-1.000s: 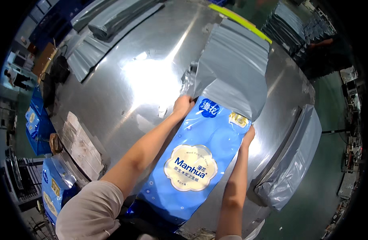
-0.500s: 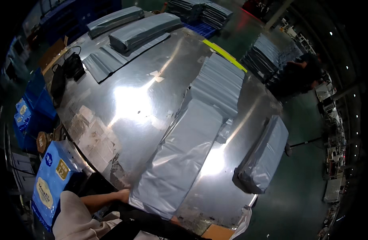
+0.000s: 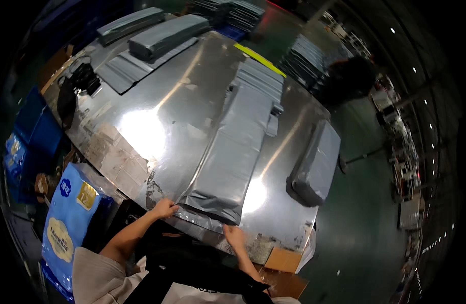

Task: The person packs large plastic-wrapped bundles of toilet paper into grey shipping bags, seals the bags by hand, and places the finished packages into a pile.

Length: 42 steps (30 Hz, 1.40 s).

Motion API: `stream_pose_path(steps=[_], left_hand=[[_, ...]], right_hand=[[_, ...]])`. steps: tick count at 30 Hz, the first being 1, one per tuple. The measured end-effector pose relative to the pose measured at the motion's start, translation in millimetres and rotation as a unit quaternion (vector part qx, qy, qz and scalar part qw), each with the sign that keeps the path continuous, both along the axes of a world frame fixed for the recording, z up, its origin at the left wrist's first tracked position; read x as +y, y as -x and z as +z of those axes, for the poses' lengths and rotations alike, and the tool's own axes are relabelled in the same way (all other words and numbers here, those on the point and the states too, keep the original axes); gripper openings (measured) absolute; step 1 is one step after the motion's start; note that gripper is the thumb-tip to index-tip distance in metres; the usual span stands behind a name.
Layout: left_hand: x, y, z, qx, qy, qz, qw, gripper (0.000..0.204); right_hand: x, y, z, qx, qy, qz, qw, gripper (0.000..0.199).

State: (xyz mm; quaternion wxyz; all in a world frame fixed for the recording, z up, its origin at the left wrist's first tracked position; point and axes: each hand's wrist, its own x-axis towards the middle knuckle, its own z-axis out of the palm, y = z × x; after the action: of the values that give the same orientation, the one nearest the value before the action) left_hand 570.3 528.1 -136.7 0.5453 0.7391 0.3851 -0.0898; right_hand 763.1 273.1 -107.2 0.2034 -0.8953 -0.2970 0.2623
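A long grey plastic mailing bag (image 3: 229,147) lies along the metal table in front of me, its near end folded into a dark crease. Its far end overlaps a stack of flat grey bags (image 3: 258,81). At the near left corner my left hand (image 3: 164,208) is closed, its fingers curled on the plastic edge. My right hand (image 3: 234,235) pinches the near right corner, with its fingertips partly hidden. A clear plastic strip shows between my hands along the table's front edge.
A filled grey parcel (image 3: 316,164) stands at the table's right edge. More wrapped parcels (image 3: 169,35) lie at the far left beside a black cable bundle (image 3: 83,78). A large blue package (image 3: 70,220) is at my left, cardboard (image 3: 283,260) at the front right. A dark-clothed person (image 3: 349,78) is beyond.
The long bag's near end now lies farther from me, and its surface is flatter. My right hand has come into full view at its corner. The whole view has shifted.
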Motion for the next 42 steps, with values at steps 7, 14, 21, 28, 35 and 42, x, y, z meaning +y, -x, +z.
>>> stream_pose_path(steps=[7, 14, 21, 28, 35, 42], left_hand=[[-31.7, 19.5, -13.2, -0.071, -0.177, -0.029, 0.981, 0.036], [-32.3, 33.5, -42.7, -0.151, 0.14, 0.123, 0.971, 0.021], [-21.5, 52.3, -36.4, -0.121, 0.151, 0.078, 0.978, 0.015], [-4.1, 53.2, -47.7, -0.146, 0.21, 0.078, 0.963, 0.015], [-2.2, 62.1, -16.9, -0.116, 0.373, 0.125, 0.912, 0.016], [29.9, 72.4, -3.1, 0.045, -0.006, -0.069, 0.997, 0.02]], right_hand=[[119.4, 27.9, -17.6, -0.105, 0.128, 0.114, 0.98, 0.037], [126.1, 83.2, -62.6, -0.037, -0.234, 0.17, 0.956, 0.028], [140.5, 123.9, -37.7, 0.114, -0.239, 0.156, 0.952, 0.018], [143.8, 120.7, -11.4, -0.03, -0.324, 0.237, 0.915, 0.008], [-119.4, 47.1, -9.8, -0.09, 0.042, 0.11, 0.989, 0.014], [-273.7, 36.3, 14.5, 0.151, 0.552, 0.151, 0.806, 0.035]])
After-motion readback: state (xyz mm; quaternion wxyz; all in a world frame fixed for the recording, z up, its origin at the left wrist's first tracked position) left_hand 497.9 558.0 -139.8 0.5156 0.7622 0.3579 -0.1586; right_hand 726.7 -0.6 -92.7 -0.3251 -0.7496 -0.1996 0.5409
